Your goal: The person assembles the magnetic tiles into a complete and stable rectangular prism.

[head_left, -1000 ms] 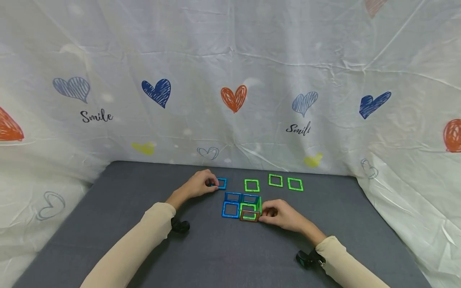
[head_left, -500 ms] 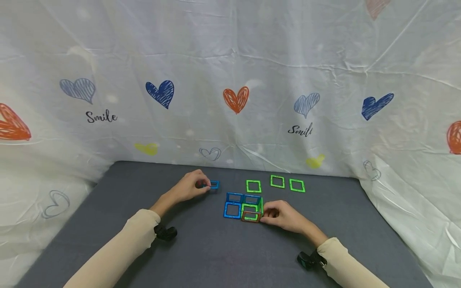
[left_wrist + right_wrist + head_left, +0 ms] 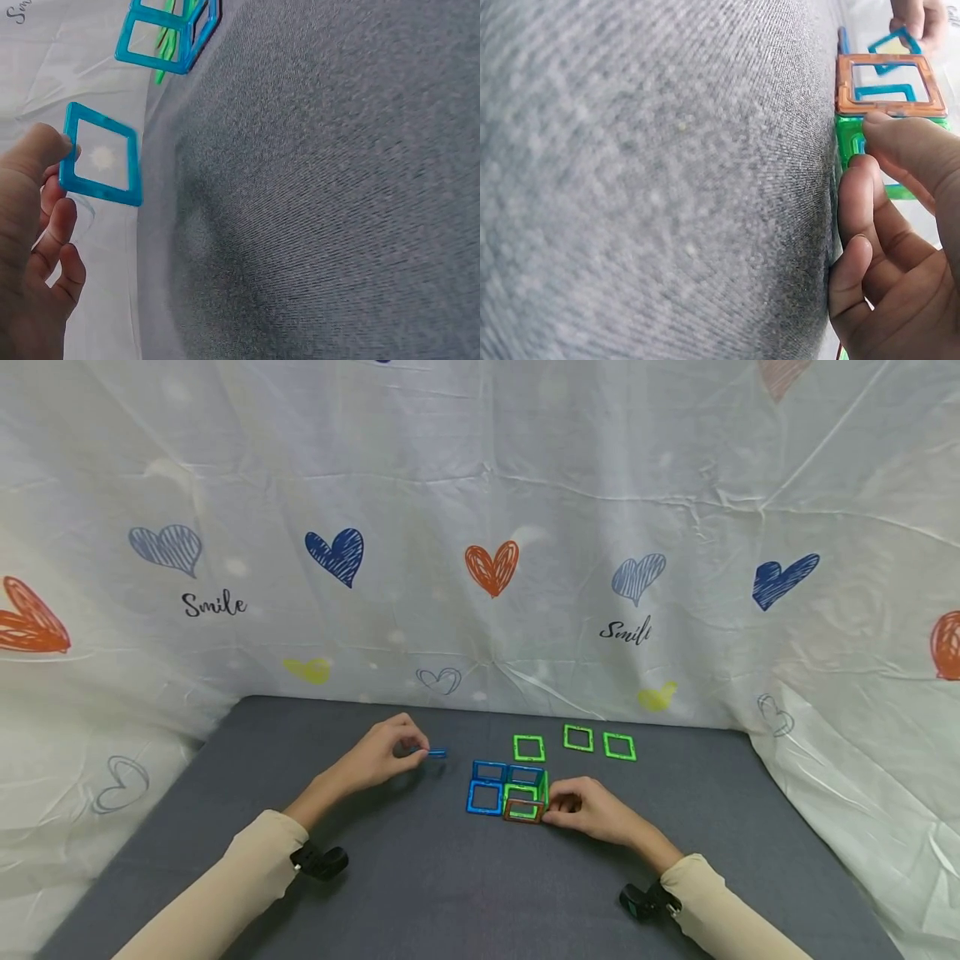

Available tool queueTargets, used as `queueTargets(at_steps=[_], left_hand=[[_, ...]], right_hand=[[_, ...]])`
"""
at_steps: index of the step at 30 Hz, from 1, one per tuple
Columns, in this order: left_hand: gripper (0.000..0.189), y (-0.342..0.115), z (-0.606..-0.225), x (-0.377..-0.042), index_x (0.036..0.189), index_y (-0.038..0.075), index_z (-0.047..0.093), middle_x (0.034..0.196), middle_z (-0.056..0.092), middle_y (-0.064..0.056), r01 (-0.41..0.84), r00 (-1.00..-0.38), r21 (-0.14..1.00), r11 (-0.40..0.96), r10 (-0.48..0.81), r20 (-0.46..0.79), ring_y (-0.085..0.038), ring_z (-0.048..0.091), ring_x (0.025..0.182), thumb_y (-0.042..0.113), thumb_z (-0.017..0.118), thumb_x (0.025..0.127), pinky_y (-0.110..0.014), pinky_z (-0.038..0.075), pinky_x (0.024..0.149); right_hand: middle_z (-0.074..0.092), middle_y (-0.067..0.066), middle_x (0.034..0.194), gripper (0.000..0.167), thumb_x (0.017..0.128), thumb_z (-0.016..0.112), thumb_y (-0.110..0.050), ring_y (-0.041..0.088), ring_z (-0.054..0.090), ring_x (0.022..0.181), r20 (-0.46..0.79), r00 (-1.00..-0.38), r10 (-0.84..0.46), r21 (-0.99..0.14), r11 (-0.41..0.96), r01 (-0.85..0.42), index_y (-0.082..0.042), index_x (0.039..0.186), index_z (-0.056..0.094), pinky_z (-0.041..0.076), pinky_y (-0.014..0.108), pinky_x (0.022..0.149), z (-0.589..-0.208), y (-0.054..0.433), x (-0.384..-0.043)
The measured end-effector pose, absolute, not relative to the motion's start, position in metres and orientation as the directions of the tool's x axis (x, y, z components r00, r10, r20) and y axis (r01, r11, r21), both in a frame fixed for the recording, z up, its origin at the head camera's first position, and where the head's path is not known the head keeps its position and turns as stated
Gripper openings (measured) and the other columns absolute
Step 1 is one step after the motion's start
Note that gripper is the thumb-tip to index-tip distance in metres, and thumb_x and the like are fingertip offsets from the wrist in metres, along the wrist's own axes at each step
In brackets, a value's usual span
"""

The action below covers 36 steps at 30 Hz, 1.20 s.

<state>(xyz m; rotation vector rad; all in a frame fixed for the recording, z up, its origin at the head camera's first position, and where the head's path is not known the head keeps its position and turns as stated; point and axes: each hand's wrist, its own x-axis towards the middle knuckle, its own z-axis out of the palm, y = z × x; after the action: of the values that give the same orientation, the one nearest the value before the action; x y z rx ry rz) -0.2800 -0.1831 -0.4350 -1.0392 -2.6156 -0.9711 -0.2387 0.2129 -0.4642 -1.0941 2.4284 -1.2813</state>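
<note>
My left hand (image 3: 375,752) pinches a blue square magnetic tile (image 3: 101,190) between thumb and fingers, over the table left of a small tile build. In the head view this tile shows nearly edge-on. The build has a flat blue tile (image 3: 483,812) beside a flat green one, with two blue tiles (image 3: 490,763) standing along the back. A green tile (image 3: 545,787) stands on its right side, and an orange-brown tile (image 3: 896,108) stands at the front. My right hand (image 3: 588,810) holds the build's front right corner, thumb at the orange-brown tile's edge and curled fingers against the green one.
Behind the build lie three loose green square tiles, one nearer the middle (image 3: 528,759) and two farther right (image 3: 578,748). The dark grey cloth table (image 3: 450,893) ends at a pale curtain (image 3: 405,627) printed with hearts.
My left hand has drawn left and slightly down from the build with the blue tile, which has turned nearly edge-on to the head camera. My right hand has stayed at the corner.
</note>
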Motion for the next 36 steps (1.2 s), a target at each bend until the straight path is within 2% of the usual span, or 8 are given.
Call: queueTargets(at_steps=[12,18,21,30,36], left_hand=[[0.004,-0.184,-0.434,-0.265,0.102,0.013,0.072,0.100,0.057,0.007,0.662,-0.738,0.552,0.507,0.570,0.361,-0.010,0.057,0.084,0.014,0.069,0.099,-0.032,0.052,0.070],[0.005,-0.182,-0.435,-0.262,0.104,0.011,0.071,0.097,0.059,0.009,0.654,-0.738,0.588,0.476,0.571,0.359,-0.010,0.058,0.084,0.011,0.069,0.100,-0.031,0.052,0.070],[0.004,-0.182,-0.434,-0.261,0.102,0.009,0.071,0.095,0.060,0.009,0.662,-0.728,0.601,0.448,0.576,0.372,-0.010,0.059,0.082,0.009,0.069,0.099,-0.030,0.052,0.069],[0.006,-0.180,-0.430,-0.255,0.100,0.014,0.075,0.090,0.060,0.009,0.680,-0.694,0.635,0.368,0.603,0.394,-0.010,0.060,0.078,0.010,0.072,0.097,-0.029,0.054,0.067],[0.006,-0.176,-0.430,-0.251,0.101,0.012,0.076,0.088,0.059,0.008,0.679,-0.672,0.657,0.328,0.638,0.376,-0.010,0.060,0.076,0.010,0.072,0.097,-0.030,0.055,0.066]], right_hand=[[0.068,-0.002,0.083,0.005,0.095,0.075,-0.016,0.015,0.061,0.068,0.150,-0.711,-0.687,-0.761,0.379,-0.526,-0.015,0.100,0.075,0.049,0.029,0.059,-0.463,0.213,-0.238],[0.068,-0.001,0.083,0.004,0.095,0.075,-0.015,0.015,0.061,0.067,0.146,-0.713,-0.686,-0.762,0.381,-0.523,-0.014,0.099,0.075,0.048,0.028,0.059,-0.463,0.213,-0.238],[0.068,-0.001,0.083,0.004,0.095,0.075,-0.015,0.015,0.061,0.067,0.145,-0.714,-0.685,-0.764,0.381,-0.521,-0.014,0.099,0.075,0.048,0.027,0.059,-0.463,0.213,-0.238],[0.069,0.000,0.084,0.007,0.094,0.076,-0.012,0.014,0.061,0.068,0.168,-0.712,-0.682,-0.775,0.355,-0.523,-0.012,0.101,0.074,0.049,0.029,0.058,-0.466,0.213,-0.239],[0.069,-0.002,0.084,0.006,0.095,0.076,-0.015,0.015,0.061,0.068,0.152,-0.718,-0.679,-0.769,0.374,-0.518,-0.015,0.100,0.075,0.050,0.028,0.059,-0.464,0.213,-0.239]])
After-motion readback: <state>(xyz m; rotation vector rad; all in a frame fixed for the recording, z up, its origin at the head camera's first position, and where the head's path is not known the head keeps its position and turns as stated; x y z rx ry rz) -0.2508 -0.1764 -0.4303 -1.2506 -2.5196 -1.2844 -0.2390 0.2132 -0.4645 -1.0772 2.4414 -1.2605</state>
